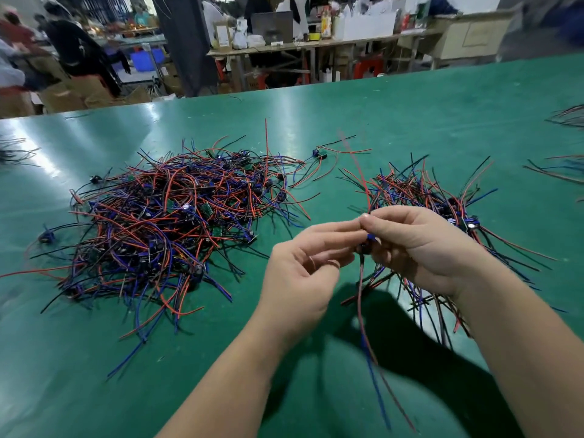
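Left hand (303,270) and right hand (420,248) pinching wired module (368,243), big wire pile (158,222) left, small wire pile (423,191) right, green table (328,200) between.

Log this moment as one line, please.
left hand, right hand: pinch wired module | larger pile: left | smaller pile: right | green table

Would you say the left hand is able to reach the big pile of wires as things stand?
Probably yes. The big pile lies on the table just beside the left hand, with only bare surface between. It would first have to release the wired part it shares with the right hand.
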Demonstrator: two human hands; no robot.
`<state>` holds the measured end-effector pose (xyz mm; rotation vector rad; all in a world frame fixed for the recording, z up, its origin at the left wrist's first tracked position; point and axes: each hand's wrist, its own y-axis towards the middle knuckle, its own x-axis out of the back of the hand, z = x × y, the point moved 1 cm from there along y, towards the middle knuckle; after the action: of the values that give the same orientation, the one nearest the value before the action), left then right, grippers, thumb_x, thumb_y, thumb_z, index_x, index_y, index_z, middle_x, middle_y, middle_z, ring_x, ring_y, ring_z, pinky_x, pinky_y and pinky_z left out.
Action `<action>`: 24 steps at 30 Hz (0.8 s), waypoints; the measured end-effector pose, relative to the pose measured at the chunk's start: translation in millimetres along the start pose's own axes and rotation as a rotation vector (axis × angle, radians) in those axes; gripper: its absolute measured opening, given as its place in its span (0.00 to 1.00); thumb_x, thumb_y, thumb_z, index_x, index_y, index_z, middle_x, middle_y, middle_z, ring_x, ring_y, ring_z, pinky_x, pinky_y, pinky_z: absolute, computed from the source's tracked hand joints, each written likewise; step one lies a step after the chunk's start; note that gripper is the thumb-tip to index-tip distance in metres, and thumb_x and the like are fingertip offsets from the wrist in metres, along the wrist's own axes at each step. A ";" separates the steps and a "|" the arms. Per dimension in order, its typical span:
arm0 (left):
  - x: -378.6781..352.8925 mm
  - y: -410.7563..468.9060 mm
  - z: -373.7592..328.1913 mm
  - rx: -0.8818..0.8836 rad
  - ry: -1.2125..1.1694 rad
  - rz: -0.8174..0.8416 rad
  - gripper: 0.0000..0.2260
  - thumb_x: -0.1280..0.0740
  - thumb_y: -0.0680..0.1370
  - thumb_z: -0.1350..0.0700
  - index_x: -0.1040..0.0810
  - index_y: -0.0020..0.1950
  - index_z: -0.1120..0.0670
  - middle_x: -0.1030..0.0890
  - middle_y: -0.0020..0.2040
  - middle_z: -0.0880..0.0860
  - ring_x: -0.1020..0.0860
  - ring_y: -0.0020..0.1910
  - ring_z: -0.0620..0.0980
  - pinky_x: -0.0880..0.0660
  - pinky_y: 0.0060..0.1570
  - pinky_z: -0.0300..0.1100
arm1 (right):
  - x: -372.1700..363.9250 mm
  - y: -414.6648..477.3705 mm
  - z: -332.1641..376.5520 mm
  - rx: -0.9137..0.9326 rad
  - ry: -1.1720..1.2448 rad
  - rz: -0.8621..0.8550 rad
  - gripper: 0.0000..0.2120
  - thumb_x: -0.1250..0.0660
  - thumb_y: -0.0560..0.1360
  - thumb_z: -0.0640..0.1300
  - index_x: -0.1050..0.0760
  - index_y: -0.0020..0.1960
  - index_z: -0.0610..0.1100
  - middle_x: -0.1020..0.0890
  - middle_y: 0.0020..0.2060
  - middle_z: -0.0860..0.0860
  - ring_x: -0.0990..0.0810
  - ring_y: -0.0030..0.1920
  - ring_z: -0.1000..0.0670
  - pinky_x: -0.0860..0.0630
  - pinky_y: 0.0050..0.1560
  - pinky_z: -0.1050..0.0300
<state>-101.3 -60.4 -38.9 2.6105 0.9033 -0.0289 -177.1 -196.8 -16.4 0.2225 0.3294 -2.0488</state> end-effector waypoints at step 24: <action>5.0 -7.4 8.2 0.492 0.169 0.142 0.18 0.21 0.64 0.65 0.31 0.37 0.56 0.23 0.24 0.51 0.25 0.21 0.49 0.29 0.23 0.36 | 40.9 -6.4 36.1 0.194 0.178 -0.527 0.08 0.31 0.72 0.37 0.28 0.38 0.43 0.23 0.21 0.52 0.22 0.24 0.58 0.31 0.21 0.71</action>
<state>-100.9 -55.0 -49.8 3.1708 0.8480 0.0092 -202.9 -239.5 6.6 0.4790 0.3216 -2.5920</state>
